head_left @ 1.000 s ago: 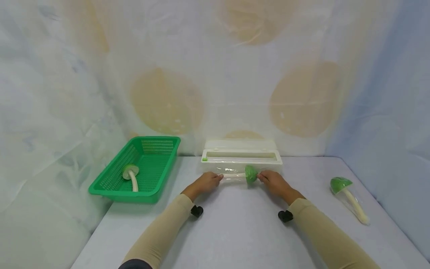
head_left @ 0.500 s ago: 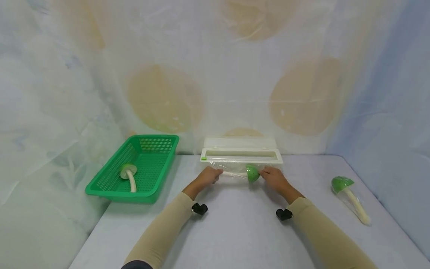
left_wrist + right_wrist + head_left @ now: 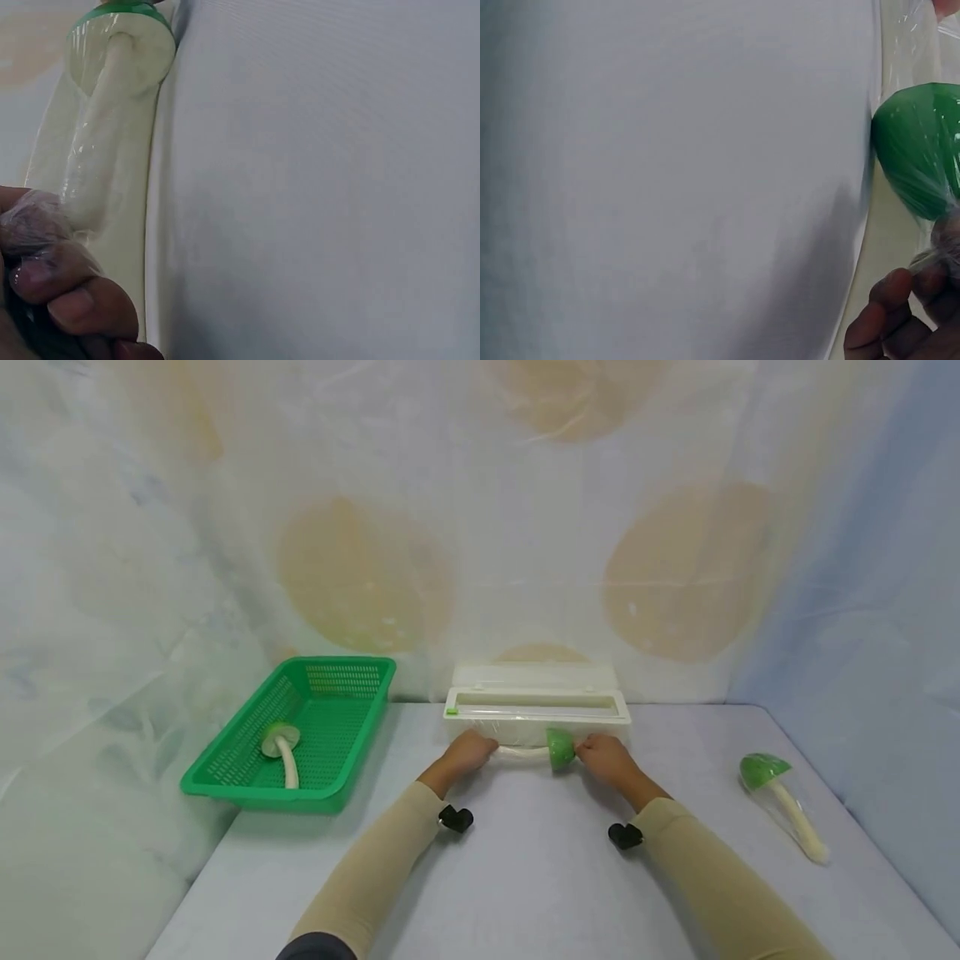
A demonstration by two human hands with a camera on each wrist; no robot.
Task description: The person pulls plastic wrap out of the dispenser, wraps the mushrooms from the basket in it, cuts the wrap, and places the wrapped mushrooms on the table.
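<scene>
A toy mushroom with a green cap (image 3: 560, 749) and a white stem (image 3: 522, 755) lies sideways between my hands, wrapped in clear plastic wrap. By the stem end, my left hand (image 3: 468, 752) pinches the bunched plastic wrap (image 3: 37, 219), fingers curled. At the cap side, my right hand (image 3: 609, 760) pinches the twisted wrap; in the right wrist view the film gathers from the green cap (image 3: 922, 146) into the fingertips. Just behind the mushroom stands a white plastic wrap dispenser (image 3: 540, 730) with its lid raised.
On the left, a green plastic basket (image 3: 258, 793) holds another green-capped mushroom (image 3: 282, 740). A film-wrapped mushroom (image 3: 797, 822) lies near the right edge of the white table (image 3: 540, 877). Patterned sheeting hangs behind the table and at both sides.
Both hands keep their pinch on the wrap. The mushroom tilted slightly half a second ago and is nearly level again, with its cap turned a little. The head view has shifted slightly.
</scene>
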